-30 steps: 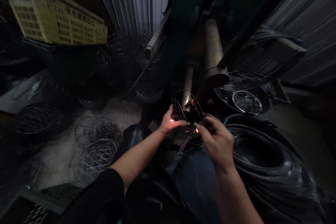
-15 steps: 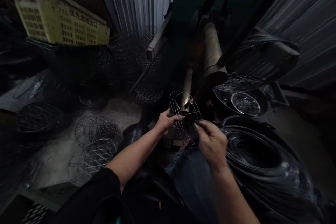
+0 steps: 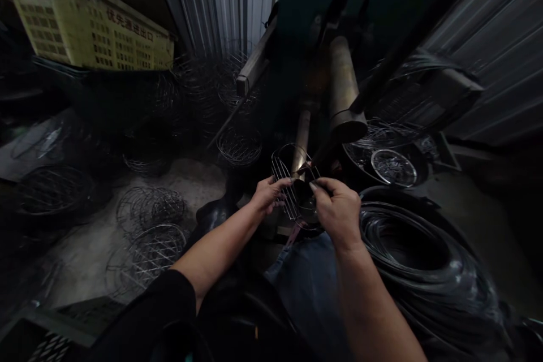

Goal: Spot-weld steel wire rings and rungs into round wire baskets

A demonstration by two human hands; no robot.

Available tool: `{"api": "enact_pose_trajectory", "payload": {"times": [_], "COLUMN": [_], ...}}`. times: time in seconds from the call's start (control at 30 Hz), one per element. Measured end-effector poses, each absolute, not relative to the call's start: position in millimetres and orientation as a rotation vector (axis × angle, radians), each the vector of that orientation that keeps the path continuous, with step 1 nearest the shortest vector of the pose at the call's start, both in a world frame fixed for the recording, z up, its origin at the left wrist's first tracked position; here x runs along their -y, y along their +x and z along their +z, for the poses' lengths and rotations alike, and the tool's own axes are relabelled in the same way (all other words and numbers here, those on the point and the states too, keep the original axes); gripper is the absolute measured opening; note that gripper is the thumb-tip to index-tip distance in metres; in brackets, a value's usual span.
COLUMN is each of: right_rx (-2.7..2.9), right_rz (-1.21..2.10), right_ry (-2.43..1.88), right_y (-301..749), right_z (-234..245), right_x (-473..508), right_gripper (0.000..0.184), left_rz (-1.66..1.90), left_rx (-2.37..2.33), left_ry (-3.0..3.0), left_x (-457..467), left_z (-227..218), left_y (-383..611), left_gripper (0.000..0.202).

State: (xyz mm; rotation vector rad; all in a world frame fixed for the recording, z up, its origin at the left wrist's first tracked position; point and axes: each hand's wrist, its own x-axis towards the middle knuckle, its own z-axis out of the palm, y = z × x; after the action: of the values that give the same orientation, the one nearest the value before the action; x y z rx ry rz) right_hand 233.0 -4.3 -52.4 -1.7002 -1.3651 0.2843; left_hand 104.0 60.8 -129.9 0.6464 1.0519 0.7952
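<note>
A dark green panel (image 3: pixel 305 5) fills the upper centre, poorly lit. Corrugated sheeting (image 3: pixel 229 5) stands to its left, in vertical ribs. At lower right, a large wire coil (image 3: pixel 441 288) lies in loose, overlapping turns beside the person's right forearm. A yellow crate (image 3: pixel 91 28) occupies the upper left; its side is slotted and bears red characters. Blue cloth (image 3: pixel 309 288) covers the lap between the forearms. On the floor at left is a latticed wire piece (image 3: pixel 159 254), with other looped wirework just beyond it. A thick metal cylinder (image 3: pixel 345 79) projects downward from the panel.

The item being handled is a round wire frame (image 3: pixel 285 189), located at centre, over the near edge of the lap and below the cylinder. It is tilted, its parallel wires facing the left.

The right hand (image 3: pixel 337 209) is closed to a pinch, thumb against forefinger, on the frame's right edge. The left hand (image 3: pixel 266 194) is partly closed, its thumb laid across the wires and its fingers behind them. A round dish (image 3: pixel 389 151) of small bright pieces sits beyond the coil. A slim metal rod (image 3: pixel 301 136) reaches down to the frame; contact cannot be determined.
</note>
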Motion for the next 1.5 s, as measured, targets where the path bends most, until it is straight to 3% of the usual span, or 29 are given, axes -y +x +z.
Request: {"api": "enact_pose_trajectory", "payload": {"times": [0.5, 0.6, 0.77, 0.9, 1.07, 1.5], "right_rx": [1.342, 1.313, 1.032, 1.142, 1.222, 1.095], "right_rz": [0.344, 0.52, 0.446, 0.551, 0.521, 0.755], "right_ry": [-1.704, -1.584, -1.667, -1.728, -1.772, -1.762], "right_y": [240.3, 249.0, 259.1, 256.3, 262.5, 275.5], "right_z": [-55.7, -65.5, -94.3, -107.4, -108.3, -97.7], "right_x": [6.5, 26.5, 84.6, 101.0, 89.0, 81.1], "right_gripper": [0.026, 0.028, 0.031, 0.034, 0.041, 0.035], "left_rz": [0.757, 0.748, 0.727, 0.715, 0.727, 0.721], "left_rx": [-1.032, -1.02, -0.996, -0.987, -1.023, -1.063], "left_ry": [0.632, 0.634, 0.62, 0.62, 0.61, 0.632], "left_x": [-59.7, -54.8, -52.4, -49.5, -43.0, -42.3], "left_z": [-135.2, -135.9, -135.6, -132.9, -126.3, -127.4], "left_y": [110.9, 111.2, 112.1, 115.4, 119.0, 121.0], "left_gripper": [0.049, 0.05, 0.051, 0.055, 0.055, 0.058]}}
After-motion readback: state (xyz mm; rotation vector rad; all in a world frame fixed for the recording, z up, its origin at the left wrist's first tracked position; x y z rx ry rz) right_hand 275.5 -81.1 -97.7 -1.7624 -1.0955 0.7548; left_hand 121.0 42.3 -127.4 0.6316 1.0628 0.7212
